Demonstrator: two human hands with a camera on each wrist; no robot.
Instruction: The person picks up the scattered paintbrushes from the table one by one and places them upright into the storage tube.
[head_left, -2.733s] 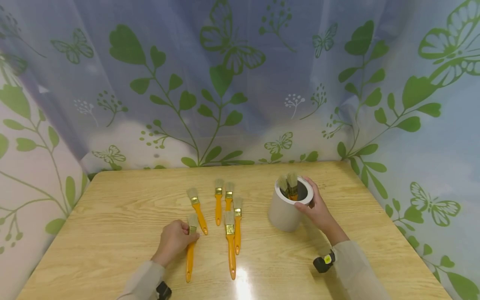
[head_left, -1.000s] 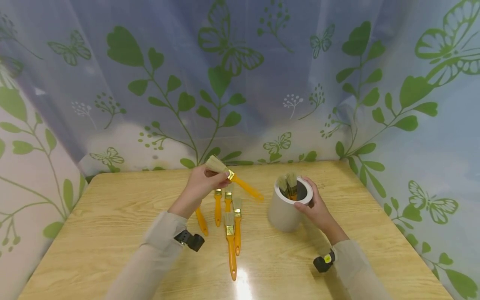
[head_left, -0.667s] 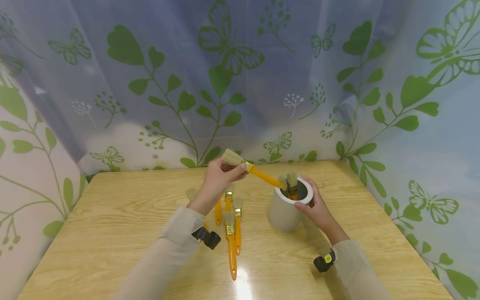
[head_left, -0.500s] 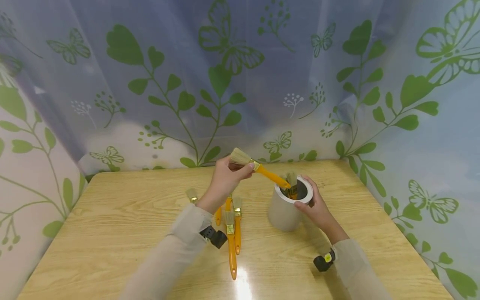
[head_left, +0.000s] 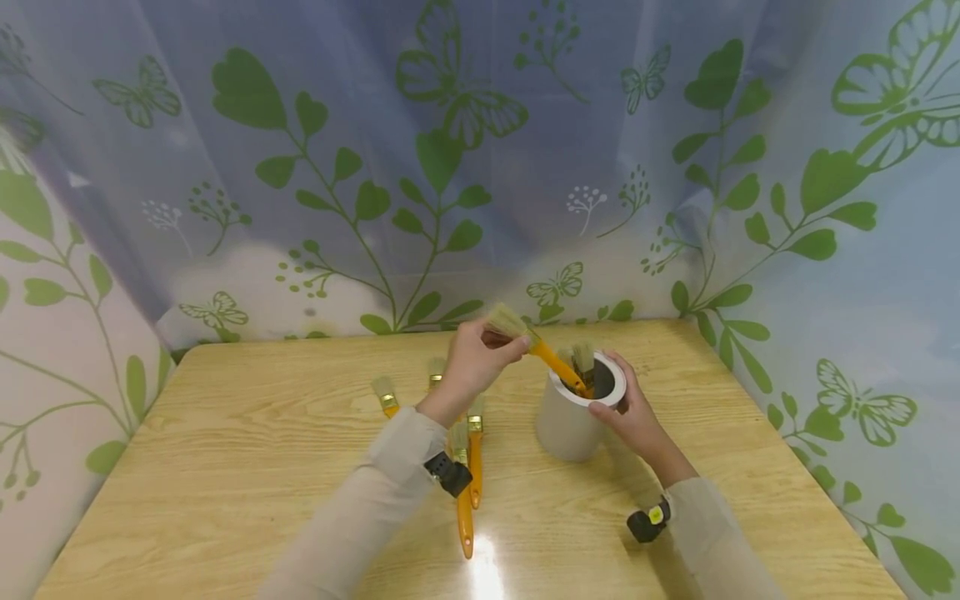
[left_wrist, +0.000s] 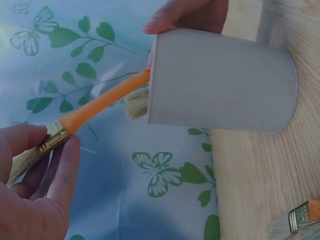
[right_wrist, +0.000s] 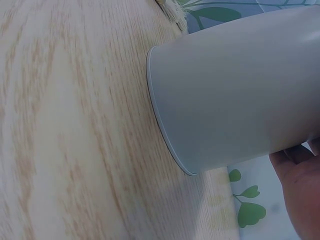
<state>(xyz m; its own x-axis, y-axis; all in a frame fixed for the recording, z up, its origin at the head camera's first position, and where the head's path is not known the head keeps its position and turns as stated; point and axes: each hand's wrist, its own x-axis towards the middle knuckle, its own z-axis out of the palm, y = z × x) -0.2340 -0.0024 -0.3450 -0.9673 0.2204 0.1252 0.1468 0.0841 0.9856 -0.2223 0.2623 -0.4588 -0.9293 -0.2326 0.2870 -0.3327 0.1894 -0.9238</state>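
My left hand (head_left: 478,360) pinches a paintbrush (head_left: 557,362) at its brass ferrule, bristles up to the left. Its orange handle slants down, the end just inside the mouth of a light grey cylindrical holder (head_left: 567,429). In the left wrist view, the handle (left_wrist: 107,101) reaches the holder's rim, beside bristles of a brush (left_wrist: 136,104) that stands inside. Thumb and fingers of my right hand (head_left: 636,417) grip the holder's rim on the right. From the right wrist view, the holder (right_wrist: 230,95) stands upright on the table, with part of that hand (right_wrist: 302,187) at its upper side.
Several more paintbrushes lie on the wooden table (head_left: 225,450) left of the holder, among them one brush (head_left: 476,454) near the middle and one (head_left: 386,395) farther left, partly hidden by my left sleeve. A patterned curtain (head_left: 337,167) rises behind the table.
My left hand has picked up a brush from the table's left, lifted it and carried it right, until the handle end enters the holder's mouth. My right hand keeps its grip on the rim.
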